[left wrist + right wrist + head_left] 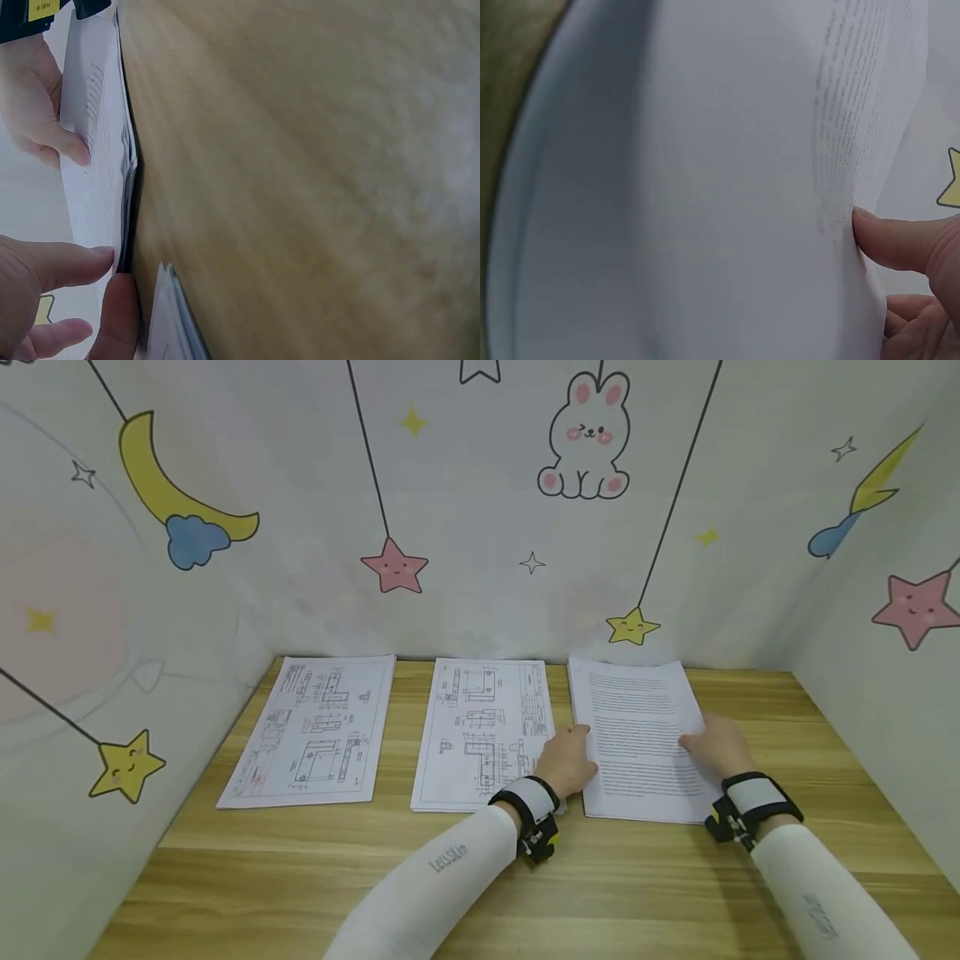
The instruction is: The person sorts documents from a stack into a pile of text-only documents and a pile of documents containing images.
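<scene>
On the wooden surface [480, 877], the left hand [567, 762] and right hand [717, 745] flank the text sheets [637, 735] at two o'clock, fingers [900, 240] curled onto their edges. Beyond lie two drawing stacks: one [486, 731] at twelve, another [313, 727] at ten. Only the wrist views show the lifted paper edge.

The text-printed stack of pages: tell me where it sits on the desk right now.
In the head view the text-printed stack lies at the right end of the row, beside the middle drawing sheet, with the left hand at its left edge and the right hand on its right edge.
</scene>
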The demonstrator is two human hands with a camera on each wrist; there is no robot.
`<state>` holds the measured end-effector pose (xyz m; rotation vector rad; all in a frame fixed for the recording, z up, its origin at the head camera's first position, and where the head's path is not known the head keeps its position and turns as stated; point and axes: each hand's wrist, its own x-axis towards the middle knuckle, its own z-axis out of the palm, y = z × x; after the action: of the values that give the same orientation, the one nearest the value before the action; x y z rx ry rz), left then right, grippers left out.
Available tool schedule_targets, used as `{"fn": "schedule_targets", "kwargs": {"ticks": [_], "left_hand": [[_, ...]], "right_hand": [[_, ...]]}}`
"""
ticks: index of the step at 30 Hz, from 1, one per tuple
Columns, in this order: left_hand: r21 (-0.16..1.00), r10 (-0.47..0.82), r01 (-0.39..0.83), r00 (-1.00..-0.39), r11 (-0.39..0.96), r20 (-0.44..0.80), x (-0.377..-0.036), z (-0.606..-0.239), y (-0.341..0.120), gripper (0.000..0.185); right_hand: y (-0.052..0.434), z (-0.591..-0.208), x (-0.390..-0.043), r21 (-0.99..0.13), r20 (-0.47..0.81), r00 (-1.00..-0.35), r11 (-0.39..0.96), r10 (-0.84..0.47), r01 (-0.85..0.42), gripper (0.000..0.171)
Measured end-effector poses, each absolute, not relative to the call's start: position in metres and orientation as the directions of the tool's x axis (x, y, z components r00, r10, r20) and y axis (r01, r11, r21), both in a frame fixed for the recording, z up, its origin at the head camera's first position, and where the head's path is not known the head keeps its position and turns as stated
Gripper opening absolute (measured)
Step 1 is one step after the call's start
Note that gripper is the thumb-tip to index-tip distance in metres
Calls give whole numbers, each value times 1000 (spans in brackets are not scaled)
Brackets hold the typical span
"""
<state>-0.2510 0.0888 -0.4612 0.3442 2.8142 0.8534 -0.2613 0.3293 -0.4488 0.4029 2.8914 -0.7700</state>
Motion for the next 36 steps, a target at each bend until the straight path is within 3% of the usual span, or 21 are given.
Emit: {"fn": "schedule_targets", "kwargs": {"ticks": [5,12,19,27,36], "left_hand": [[536,261,174,-961,826,-90,-249,-458,91,56],[507,297,213,-951,835,-90,-248,-456,86,46],[477,359,290,-932,830,-58,-244,-454,82,41],[485,372,338,-928,807,28,-245,-452,60,36],[496,328,307,-944,812,47,-256,-440,22,36]], "right_hand": [[323,-446,-260,-326,-148,-967,913,208,246,63],[313,-439,-259,-121,-216,-951,960,221,251,36],[308,-443,-256,-112,-186,-951,956,247,270,34],[292,-444,-252,-143,-33,-991,980,133,136,49],[249,-442,-252,-244,28,-998,968,60,51,57]]}}
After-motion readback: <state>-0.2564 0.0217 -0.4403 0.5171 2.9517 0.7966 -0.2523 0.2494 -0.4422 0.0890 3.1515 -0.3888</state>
